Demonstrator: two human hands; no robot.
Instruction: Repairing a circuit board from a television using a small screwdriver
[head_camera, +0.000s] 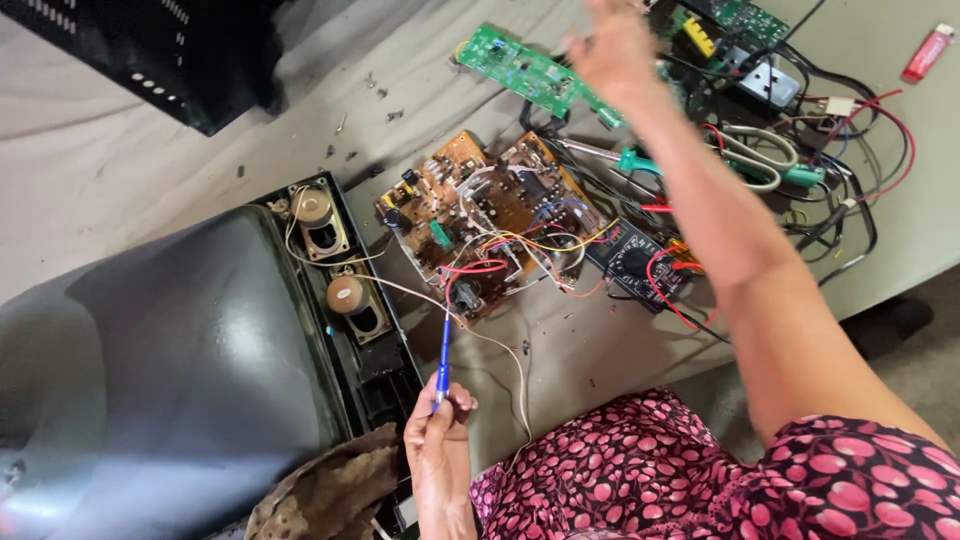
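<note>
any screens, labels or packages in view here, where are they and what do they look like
Television screen: lower left, lying beside the brown circuit board; large curved dark grey glass, unlit, in a black frame.
Multimeter: right of the brown board, under red wires; black, with a round dial; any display is hidden.
No packages or readable labels stand out.

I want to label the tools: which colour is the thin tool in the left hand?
Blue. The thin tool held by the left hand shows best in the head view.

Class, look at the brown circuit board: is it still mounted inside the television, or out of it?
Out. The brown circuit board lies bare on the table beside the television, joined to it only by loose wires.
</note>
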